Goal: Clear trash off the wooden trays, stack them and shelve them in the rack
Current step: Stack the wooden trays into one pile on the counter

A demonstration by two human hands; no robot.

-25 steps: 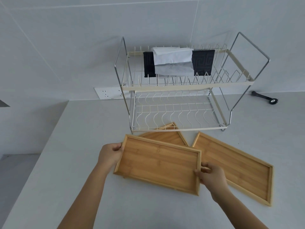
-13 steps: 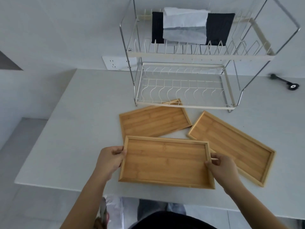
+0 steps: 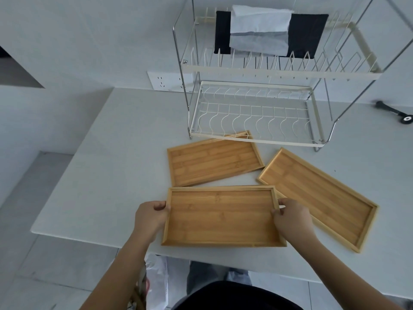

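I hold an empty wooden tray point(image 3: 221, 217) level near the front edge of the white table point(image 3: 116, 166). My left hand point(image 3: 150, 217) grips its left short side and my right hand point(image 3: 290, 218) grips its right short side. A second tray point(image 3: 212, 163) lies behind it, its far corner under the rack's front rail. To the right, a third tray point(image 3: 321, 196) lies at an angle. The two-tier wire rack point(image 3: 257, 104) stands at the back of the table, its lower tier empty. No trash shows on any tray.
A black cloth point(image 3: 308, 34) and a white cloth point(image 3: 259, 30) hang on the rack's upper tier. A black tool point(image 3: 395, 111) lies at the far right. A wall socket point(image 3: 169, 81) sits left of the rack. A white plastic bag point(image 3: 156, 280) is on the floor below the table edge.
The held tray has come toward me and down, off the tray it covered, which now lies fully in view. My view has tilted downward. Both hands keep the same grip.
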